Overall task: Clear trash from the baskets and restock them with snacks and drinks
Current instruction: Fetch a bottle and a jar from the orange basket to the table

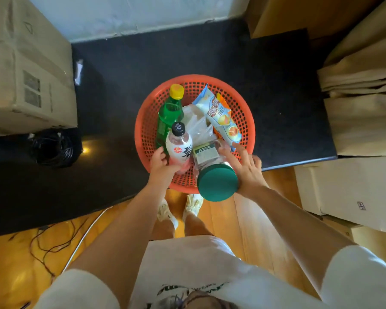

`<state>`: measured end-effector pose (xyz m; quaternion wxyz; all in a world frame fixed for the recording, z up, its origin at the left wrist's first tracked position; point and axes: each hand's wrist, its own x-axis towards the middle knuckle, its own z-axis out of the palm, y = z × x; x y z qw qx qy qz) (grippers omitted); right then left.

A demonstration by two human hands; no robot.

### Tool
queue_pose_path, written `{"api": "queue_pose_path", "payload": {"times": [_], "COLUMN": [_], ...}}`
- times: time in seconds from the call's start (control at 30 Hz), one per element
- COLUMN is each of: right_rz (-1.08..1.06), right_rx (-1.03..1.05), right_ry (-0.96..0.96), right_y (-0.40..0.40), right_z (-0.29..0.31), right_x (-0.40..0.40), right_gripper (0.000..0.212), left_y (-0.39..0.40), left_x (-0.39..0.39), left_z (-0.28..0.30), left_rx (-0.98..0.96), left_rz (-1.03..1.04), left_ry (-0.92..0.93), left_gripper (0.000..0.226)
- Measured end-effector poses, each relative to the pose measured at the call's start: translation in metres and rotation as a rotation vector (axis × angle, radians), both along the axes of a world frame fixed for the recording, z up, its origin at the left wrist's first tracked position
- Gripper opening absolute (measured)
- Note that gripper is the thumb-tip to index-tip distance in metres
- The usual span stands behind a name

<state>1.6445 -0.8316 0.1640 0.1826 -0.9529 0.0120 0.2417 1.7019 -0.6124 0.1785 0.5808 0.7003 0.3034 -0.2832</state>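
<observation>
An orange mesh basket (147, 121) stands on a black mat. Inside lie a green bottle with a yellow cap (168, 112), a pink drink bottle with a black cap (179, 148), a clear jar with a green lid (216, 184), a blue chip bag (221, 112) and crumpled clear plastic (196, 123). My left hand (162, 162) grips the base of the pink bottle. My right hand (247, 168) lies beside the jar with its fingers spread, touching the jar's side.
The black mat (210, 59) covers the floor ahead. A large cardboard box (25, 70) stands at left, with a coil of black cable (54, 148) below it. Stacked boxes and folded cardboard (361, 112) line the right. Loose wires (54, 239) trail over the wooden floor.
</observation>
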Motion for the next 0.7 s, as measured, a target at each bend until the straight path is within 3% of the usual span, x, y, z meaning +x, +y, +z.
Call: {"api": "queue_pose_path", "payload": {"times": [0.17, 0.43, 0.6, 0.7], "right_rz": [0.097, 0.184, 0.207, 0.294], "right_rx": [0.067, 0.125, 0.272, 0.312], "right_ry": [-0.106, -0.047, -0.137, -0.289], "right_y": [-0.005, -0.002, 0.004, 0.008], "right_z": [-0.014, -0.019, -0.011, -0.003], "right_x": [0.009, 0.017, 0.021, 0.023], "right_gripper": [0.094, 0.09, 0.091, 0.095], "left_y": [-0.017, -0.02, -0.015, -0.014], "left_x": [0.01, 0.02, 0.02, 0.017], "left_z": [-0.015, -0.016, -0.014, -0.012], "left_rx": [0.009, 0.082, 0.055, 0.06], "left_rz": [0.025, -0.024, -0.036, -0.009], "left_ry": [0.014, -0.033, -0.055, -0.067], "left_gripper": [0.074, 0.073, 0.072, 0.074]}}
